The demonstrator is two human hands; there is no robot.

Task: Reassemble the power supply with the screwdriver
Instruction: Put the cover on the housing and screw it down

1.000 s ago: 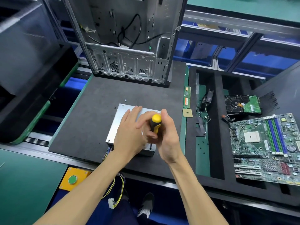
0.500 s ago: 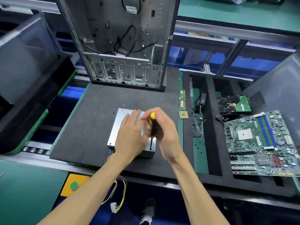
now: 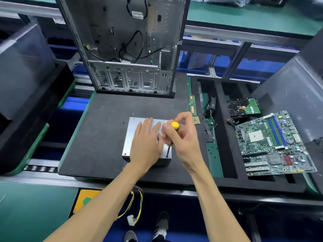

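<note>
No writing can be read anywhere: the white sticker inside the case at the top of the frame and the labels on the boards are too blurred.

The power supply lies flat on the mat at the centre of the frame, a silver box with its long axis running from the lower edge toward the case. Its wires hang off the near side, below the mat edge.

The left hand rests palm down on the lid, fingers straight and close together, pointing up the frame. The right hand pinches the screwdriver with curled fingers round its black handle, the yellow cap showing above them. The tool stands nearly upright, tilted slightly right at the top, its tip at the lid's lower right corner.

At the right lie a motherboard and a hard drive.
</note>
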